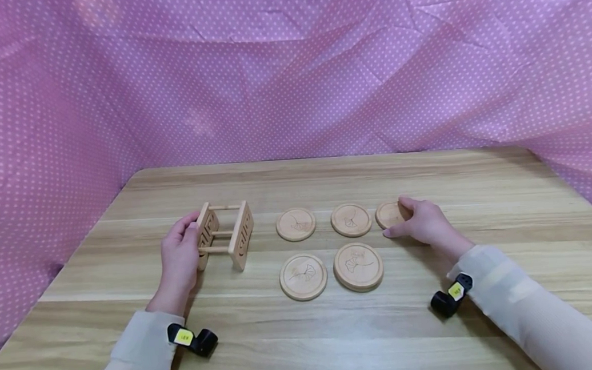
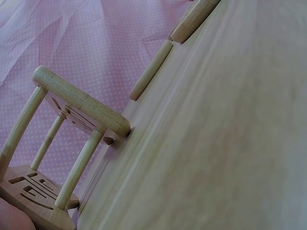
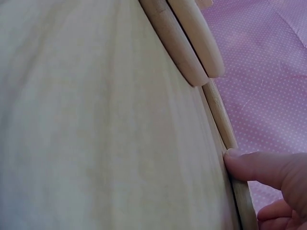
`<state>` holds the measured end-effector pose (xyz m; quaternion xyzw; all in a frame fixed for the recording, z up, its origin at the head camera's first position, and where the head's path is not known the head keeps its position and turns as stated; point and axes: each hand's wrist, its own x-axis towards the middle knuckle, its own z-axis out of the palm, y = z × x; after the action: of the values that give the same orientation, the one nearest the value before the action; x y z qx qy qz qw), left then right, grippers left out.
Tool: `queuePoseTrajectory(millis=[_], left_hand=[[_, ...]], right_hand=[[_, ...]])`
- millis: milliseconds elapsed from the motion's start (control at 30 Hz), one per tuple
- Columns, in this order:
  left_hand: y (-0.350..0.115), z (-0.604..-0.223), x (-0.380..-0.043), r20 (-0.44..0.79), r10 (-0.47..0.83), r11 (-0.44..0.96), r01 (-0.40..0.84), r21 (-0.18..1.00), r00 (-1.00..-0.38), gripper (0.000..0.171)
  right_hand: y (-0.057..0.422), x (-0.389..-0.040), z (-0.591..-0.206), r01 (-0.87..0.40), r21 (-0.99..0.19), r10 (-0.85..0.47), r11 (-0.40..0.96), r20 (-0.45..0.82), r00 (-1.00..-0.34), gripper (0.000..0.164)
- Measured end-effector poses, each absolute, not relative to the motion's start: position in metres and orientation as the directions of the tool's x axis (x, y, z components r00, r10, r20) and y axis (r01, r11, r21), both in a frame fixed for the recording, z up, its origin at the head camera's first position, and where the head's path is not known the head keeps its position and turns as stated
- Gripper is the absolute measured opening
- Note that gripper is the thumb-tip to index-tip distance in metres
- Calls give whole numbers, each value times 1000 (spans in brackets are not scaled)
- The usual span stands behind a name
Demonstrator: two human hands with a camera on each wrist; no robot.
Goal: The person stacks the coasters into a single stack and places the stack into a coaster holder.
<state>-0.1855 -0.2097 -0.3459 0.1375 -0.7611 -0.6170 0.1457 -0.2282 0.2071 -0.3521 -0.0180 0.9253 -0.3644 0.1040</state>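
My left hand (image 1: 179, 255) grips the near-left side panel of a wooden coaster rack (image 1: 241, 234). Three round rods join the rack's two cut-out panels, and nothing sits between them. In the left wrist view, only part of a finger shows at the panel with the carved slots (image 2: 36, 191). On the right, my right hand (image 1: 426, 222) pinches the edges of a round wooden coaster (image 1: 388, 215) lying flat on the table, partly covered by the hand. The right wrist view shows my thumb (image 3: 254, 167) against that coaster's rim.
Left of the held coaster lie a back-middle coaster (image 1: 351, 220) and a back-left coaster (image 1: 296, 224). Nearer me are a front-left coaster (image 1: 303, 277) and a front stack of two coasters (image 1: 358, 266). A pink dotted cloth (image 1: 289, 93) hangs around the wooden table (image 1: 307, 344).
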Motion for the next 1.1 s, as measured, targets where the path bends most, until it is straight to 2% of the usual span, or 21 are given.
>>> queuePoseTrajectory(millis=[233,367,700,900,1100], left_hand=[[-210,-344,-186,54,-395,203,-30,979,-917,37],[-211,-344,-187,51,-395,207,-35,978,-917,38],[-212,-345,-190,62,-397,210,-25,977,-916,37],[-211,-344,-190,64,-395,207,-21,978,-916,37],[-211,-344,-189,60,-400,201,-24,979,-914,37]], right_hand=[[203,-225,-348,-39,-626,-108,779,-72,-992,96],[199,-223,-345,-45,-610,-108,791,-67,-992,96],[198,-224,-345,-83,-630,-129,772,-27,-991,95],[197,-223,-346,-147,-681,-180,717,22,-983,94],[196,-223,-347,-229,-678,-243,699,76,-967,88]])
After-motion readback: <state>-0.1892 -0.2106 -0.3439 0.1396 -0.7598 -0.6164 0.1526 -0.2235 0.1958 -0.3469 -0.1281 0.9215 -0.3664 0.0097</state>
